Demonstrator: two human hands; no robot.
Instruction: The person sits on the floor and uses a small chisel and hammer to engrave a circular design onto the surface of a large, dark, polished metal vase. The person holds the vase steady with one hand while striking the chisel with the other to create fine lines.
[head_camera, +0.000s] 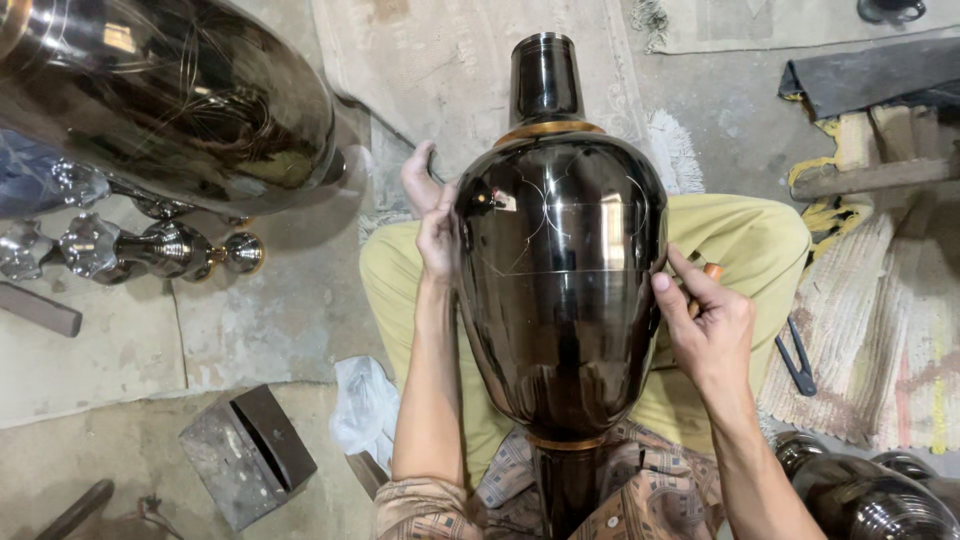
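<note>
Dark polished metal vase (560, 270) lies across my lap, long axis running away from me, neck (545, 78) pointing outward. Left hand (437, 235) flat on its left flank, fingers spread, clamped on nothing. Right hand (708, 322) at the right flank, thumb on the metal, grip closed round a small orange-handled tool (706, 280). Both hands equally near; black pliers (797, 360) lie on the rug (880, 330) to my right

A second large dark polished vessel (170, 95) is seen at the upper left of the frame, with faceted chrome fittings (130, 250) laid below it on the concrete floor (270, 320). A grey metal block (245, 455) and a crumpled white plastic bag (365, 410) are found at the lower left. Black pliers (797, 360) are laid on a striped woven rug (880, 340) at the right, and more rounded dark vessels (865, 495) are seen at the lower right.
</note>
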